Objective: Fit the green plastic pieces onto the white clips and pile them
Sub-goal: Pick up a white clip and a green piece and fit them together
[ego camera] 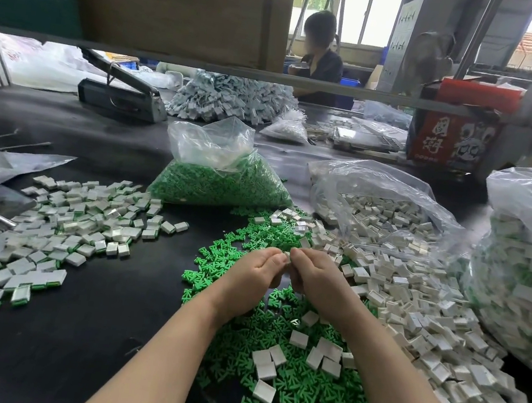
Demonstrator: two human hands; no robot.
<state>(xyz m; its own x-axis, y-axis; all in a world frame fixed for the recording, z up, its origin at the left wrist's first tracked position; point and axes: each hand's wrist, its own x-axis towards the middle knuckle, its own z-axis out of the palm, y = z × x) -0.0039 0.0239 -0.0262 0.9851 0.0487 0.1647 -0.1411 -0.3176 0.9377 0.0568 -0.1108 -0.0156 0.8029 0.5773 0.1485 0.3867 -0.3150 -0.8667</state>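
Note:
My left hand (254, 275) and my right hand (314, 276) meet above the middle of the black table, fingers curled, pinching one small white clip (287, 255) between their fingertips. Most of that clip is hidden by my fingers. Loose green plastic pieces (296, 382) are spread under and in front of my hands. Loose white clips (417, 320) lie in a heap to the right. A pile of fitted white-and-green clips (80, 228) covers the table on the left.
A bag of green pieces (220, 179) stands behind my hands, a bag of white clips (387, 213) to its right. A large bag of fitted clips (528, 263) fills the right edge. A person (319, 57) sits beyond the table; a red box (450, 137) stands far right.

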